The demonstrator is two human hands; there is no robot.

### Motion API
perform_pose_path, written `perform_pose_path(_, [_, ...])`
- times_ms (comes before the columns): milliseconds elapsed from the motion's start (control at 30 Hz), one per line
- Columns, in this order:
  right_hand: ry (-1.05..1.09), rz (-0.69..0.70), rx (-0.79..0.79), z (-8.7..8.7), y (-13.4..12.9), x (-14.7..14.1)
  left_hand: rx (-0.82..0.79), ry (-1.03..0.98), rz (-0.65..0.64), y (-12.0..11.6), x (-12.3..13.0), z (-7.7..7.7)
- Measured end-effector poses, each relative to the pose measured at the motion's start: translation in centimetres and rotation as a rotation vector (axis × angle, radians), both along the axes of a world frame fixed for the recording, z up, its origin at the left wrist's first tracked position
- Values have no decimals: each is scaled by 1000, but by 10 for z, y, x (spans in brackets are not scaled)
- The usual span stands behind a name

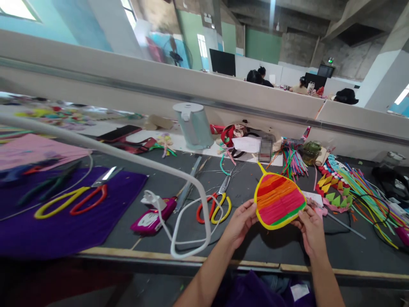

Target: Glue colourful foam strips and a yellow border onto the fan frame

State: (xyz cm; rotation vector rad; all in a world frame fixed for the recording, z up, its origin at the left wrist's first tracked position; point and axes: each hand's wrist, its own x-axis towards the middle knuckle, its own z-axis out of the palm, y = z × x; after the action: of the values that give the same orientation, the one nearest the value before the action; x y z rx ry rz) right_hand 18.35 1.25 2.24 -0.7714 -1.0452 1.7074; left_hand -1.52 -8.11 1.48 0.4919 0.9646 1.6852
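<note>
A striped, fan-shaped craft piece (281,198) in pink, red, orange and green has a yellow fuzzy rim and a thin yellow stem pointing away from me. My left hand (241,221) pinches its left edge between thumb and fingers. On the lower right edge, my right hand (309,226) grips it the same way. The piece is held above the dark tabletop (249,251), tilted toward me. Left of my left hand lie scissors (217,204) with red and yellow handles, beside thin loose wires.
A white tubular stand (191,181) crosses the left side. Larger scissors (76,198) lie on purple cloth (118,200), near a magenta glue gun-like device (153,217). Farther back stand a pale kettle (193,125) and bundled pipe cleaners (294,160). More colourful strands (367,187) lie right.
</note>
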Motion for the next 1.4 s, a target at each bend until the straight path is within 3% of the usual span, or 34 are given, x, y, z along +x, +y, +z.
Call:
perform_pose_path(300, [-28,-11,-41,-18,-14,26,-64,96,67,8,-7,14])
perform_pose_path(600, [3,18,-181,-31,-17,26,-30,206,88,-7,17,50])
perform_pose_path(800, [63,57,-245,-32,-19,20,14,197,14,-14,32,71])
perform_pose_path(967, [60,95,-281,-35,-22,17,30,152,-49,-17,33,75])
perform_pose_path(1400, [-5,10,-246,-29,-21,28,-8,143,-20,-19,23,67])
